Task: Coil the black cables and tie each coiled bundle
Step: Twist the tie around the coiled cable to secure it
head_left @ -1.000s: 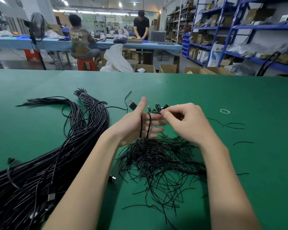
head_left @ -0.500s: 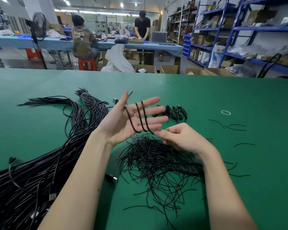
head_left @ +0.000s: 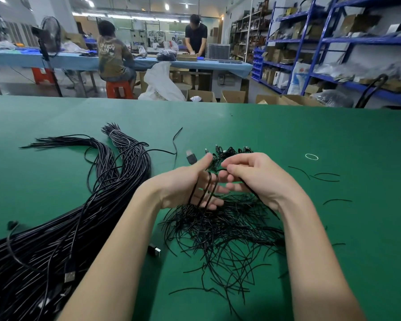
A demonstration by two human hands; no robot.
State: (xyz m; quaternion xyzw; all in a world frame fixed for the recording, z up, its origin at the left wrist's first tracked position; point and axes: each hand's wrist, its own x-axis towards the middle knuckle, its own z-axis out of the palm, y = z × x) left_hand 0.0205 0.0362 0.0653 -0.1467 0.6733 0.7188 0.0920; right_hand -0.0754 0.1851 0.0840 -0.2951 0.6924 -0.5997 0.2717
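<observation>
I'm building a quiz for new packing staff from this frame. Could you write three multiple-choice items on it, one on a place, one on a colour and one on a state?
1. Where does the big bundle of long black cables lie?
A. On the person's left
B. On the person's right
C. On the blue shelves

2. What colour is the table?
A. Grey
B. Green
C. White

3. What is round the fingers of the left hand?
A. Nothing
B. A white band
C. Loops of black cable

Key: 1 A, the bundle fans out beside the left forearm. 2 B, the surface is green all over. 3 C, black loops cross the left fingers while the right hand pinches the cable next to them.
</observation>
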